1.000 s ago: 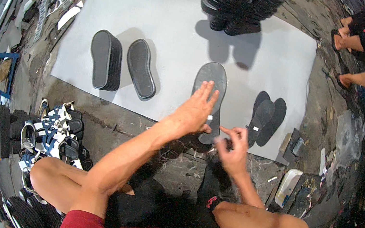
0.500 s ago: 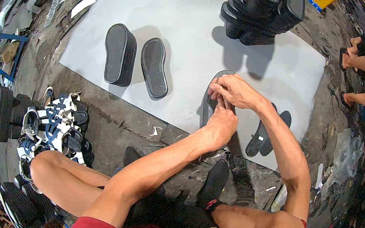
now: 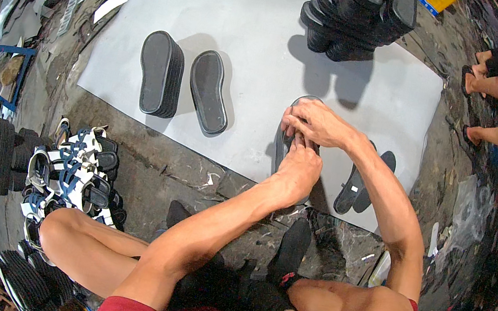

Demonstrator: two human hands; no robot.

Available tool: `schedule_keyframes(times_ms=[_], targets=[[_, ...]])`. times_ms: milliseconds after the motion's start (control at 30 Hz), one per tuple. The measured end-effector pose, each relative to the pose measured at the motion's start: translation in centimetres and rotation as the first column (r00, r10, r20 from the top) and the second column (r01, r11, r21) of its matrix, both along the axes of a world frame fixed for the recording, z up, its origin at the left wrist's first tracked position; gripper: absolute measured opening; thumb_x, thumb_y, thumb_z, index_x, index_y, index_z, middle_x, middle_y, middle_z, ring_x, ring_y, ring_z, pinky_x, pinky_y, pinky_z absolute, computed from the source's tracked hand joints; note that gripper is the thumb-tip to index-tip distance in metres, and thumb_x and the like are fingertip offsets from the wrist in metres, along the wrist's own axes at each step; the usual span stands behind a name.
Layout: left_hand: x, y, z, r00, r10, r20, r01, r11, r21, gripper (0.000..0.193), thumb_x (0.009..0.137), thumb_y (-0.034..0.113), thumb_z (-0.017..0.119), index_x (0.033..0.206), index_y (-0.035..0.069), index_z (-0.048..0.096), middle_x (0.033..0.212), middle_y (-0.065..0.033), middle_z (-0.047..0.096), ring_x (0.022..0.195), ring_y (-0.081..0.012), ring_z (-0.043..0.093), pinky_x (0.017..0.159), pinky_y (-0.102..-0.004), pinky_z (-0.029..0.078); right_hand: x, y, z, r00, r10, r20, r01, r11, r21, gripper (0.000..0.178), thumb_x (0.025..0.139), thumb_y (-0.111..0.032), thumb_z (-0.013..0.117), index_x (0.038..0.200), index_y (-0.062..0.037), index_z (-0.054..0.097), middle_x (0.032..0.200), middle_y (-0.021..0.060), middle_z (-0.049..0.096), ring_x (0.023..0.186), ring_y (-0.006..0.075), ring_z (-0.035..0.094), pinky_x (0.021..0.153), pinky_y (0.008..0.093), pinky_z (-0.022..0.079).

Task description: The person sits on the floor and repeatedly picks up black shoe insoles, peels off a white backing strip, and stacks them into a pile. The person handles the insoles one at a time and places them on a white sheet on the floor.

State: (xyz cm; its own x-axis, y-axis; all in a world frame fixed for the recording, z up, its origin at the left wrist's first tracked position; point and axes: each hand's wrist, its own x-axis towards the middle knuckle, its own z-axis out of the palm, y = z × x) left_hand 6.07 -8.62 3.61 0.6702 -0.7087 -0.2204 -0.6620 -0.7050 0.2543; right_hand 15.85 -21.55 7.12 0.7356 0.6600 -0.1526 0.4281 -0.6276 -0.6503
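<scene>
A dark shoe sole (image 3: 280,145) with a paler rim lies on the white sheet (image 3: 264,31), mostly covered by my hands. My left hand (image 3: 301,168) is closed over its middle, fingers bent and pressed together. Just beyond, my right hand (image 3: 319,125) curls its fingers over the sole's upper part, against my left fingertips. Whether anything small sits between the fingers is hidden. Left of my hands are a single dark sole (image 3: 209,92) and a neat stack of soles (image 3: 160,73). Under my right forearm lie a strapped dark sole (image 3: 349,190) and a thin black insole (image 3: 384,173).
A tall pile of thick black soles (image 3: 356,18) stands on the sheet's far edge. White and navy sandals (image 3: 80,169) heap up at the left, near my knee. Scraps and a blue frame (image 3: 1,48) litter the far left. Another person's feet (image 3: 476,133) are at the right.
Both hands stay on the same sole, their fingers shifting only slightly. The whole view has drifted a little; the soles and piles keep their places.
</scene>
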Motion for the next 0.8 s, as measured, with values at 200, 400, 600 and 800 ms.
schedule_keyframes(times_ms=[200,400,600,800], targets=[[0.1,0.4,1.5,0.998,-0.022,0.052,0.013,0.987,0.16,0.067,0.096,0.012,0.068,0.153,-0.02,0.053,0.166,-0.0483,0.038,0.158,-0.0596,0.04,0.132,-0.0583,0.036,2.1,-1.8,-1.2,0.941,-0.192,0.279,0.183,0.981,0.056,0.037,0.118,-0.031,0.053,0.108,-0.0078,0.081,0.104,0.0069,0.081,0.108,0.0311,0.066,0.104,0.0487,0.049],[0.0,1.1,0.2,0.996,0.079,0.043,-0.079,0.997,-0.007,0.087,0.091,0.008,0.077,0.163,-0.02,0.038,0.172,-0.0458,0.03,0.162,-0.0572,0.034,0.134,-0.0589,0.033,-1.7,-4.5,-2.3,0.781,-0.492,0.385,0.492,0.864,0.106,0.035,0.117,-0.027,0.051,0.122,-0.0092,0.081,0.119,0.0026,0.082,0.11,0.0329,0.064,0.103,0.0483,0.045],[0.3,2.3,0.1,0.998,0.061,-0.009,-0.061,0.997,0.041,0.124,0.074,0.03,0.101,0.17,-0.009,0.032,0.178,-0.036,0.026,0.167,-0.0493,0.027,0.136,-0.0588,0.029,-10.1,-3.2,-3.9,0.6,-0.7,0.388,0.674,0.703,0.226,0.029,0.112,-0.017,0.054,0.122,-0.004,0.078,0.12,0.012,0.08,0.114,0.0354,0.065,0.103,0.0509,0.047],[1.1,4.7,1.7,0.995,0.067,-0.078,-0.079,0.983,-0.165,0.129,0.062,0.037,0.107,0.169,0.005,0.041,0.178,-0.0233,0.035,0.163,-0.0449,0.035,0.133,-0.0643,0.032,-22.2,0.1,-2.1,0.673,-0.552,0.492,0.581,0.806,0.112,0.021,0.1,0.0,0.071,0.12,-0.0064,0.076,0.107,0.0105,0.076,0.112,0.0351,0.067,0.096,0.0492,0.048]])
